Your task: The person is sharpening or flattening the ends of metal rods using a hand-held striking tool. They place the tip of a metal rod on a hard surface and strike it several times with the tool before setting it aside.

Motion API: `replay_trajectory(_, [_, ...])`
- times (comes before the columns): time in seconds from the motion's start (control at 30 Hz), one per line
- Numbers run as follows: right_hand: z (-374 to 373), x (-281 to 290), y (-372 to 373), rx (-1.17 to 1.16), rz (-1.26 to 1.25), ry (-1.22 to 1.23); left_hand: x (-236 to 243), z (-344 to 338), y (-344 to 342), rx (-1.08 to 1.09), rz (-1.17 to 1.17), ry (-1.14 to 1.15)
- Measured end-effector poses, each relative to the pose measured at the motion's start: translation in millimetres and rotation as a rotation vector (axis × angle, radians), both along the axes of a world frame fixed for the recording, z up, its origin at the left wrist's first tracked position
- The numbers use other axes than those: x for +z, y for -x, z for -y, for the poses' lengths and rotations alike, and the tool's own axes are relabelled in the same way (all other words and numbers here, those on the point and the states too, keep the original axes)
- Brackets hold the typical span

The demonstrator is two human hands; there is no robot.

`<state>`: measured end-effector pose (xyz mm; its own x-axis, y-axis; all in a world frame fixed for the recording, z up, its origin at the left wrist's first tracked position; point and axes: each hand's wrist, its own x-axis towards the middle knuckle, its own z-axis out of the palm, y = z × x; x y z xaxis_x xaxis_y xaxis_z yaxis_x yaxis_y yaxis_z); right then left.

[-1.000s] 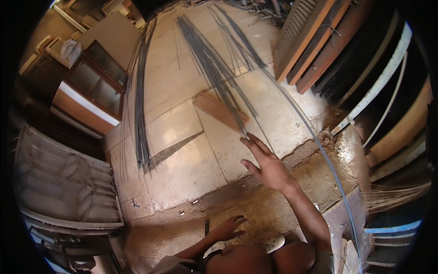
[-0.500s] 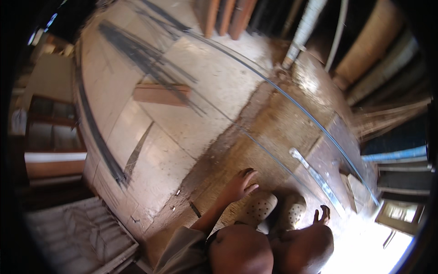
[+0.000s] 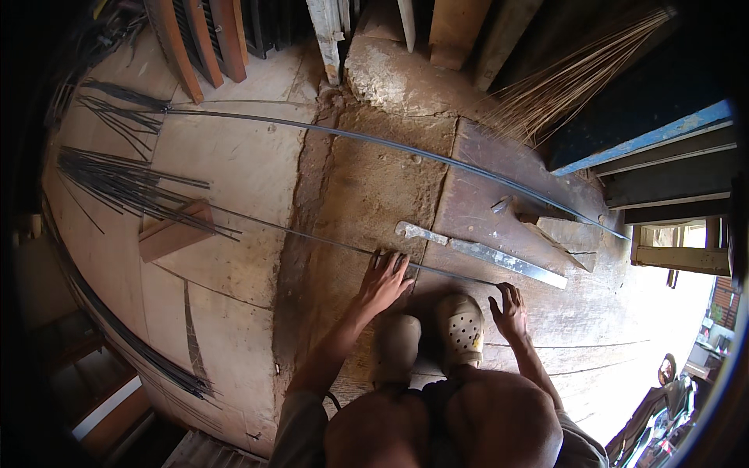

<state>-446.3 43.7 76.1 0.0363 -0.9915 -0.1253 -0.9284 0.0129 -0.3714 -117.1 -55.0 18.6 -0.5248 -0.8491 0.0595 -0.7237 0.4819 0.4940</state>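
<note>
The thin rod [image 3: 452, 273] passes beneath left grip [image 3: 383, 285] to right grip [image 3: 512, 315]; I cannot tell if either clenches.

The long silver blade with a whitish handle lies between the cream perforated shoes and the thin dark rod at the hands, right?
Not quite: the long silver blade lies beyond that thin dark rod, away from the cream perforated shoes, as the head view shows.

A rough workshop is suggested: thin dark rods [image 3: 117, 175] are strewn in bundles over a worn, stained floor [image 3: 234, 269], reddish wooden frames [image 3: 228, 43] and weathered planks [image 3: 459, 33] are stood along its edge, and a long-bladed knife [image 3: 507, 261] is laid near a broken wooden piece [image 3: 568, 234].
</note>
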Motion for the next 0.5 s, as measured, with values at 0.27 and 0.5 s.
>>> replay_trajectory(0.27, [1,33,-18,-0.217,0.191,0.055,-48,15,-60,-0.139,0.017,0.150])
replay_trajectory(0.5, [11,85,13,-0.327,0.141,0.134,8,71,-350,0.564,0.260,-0.338])
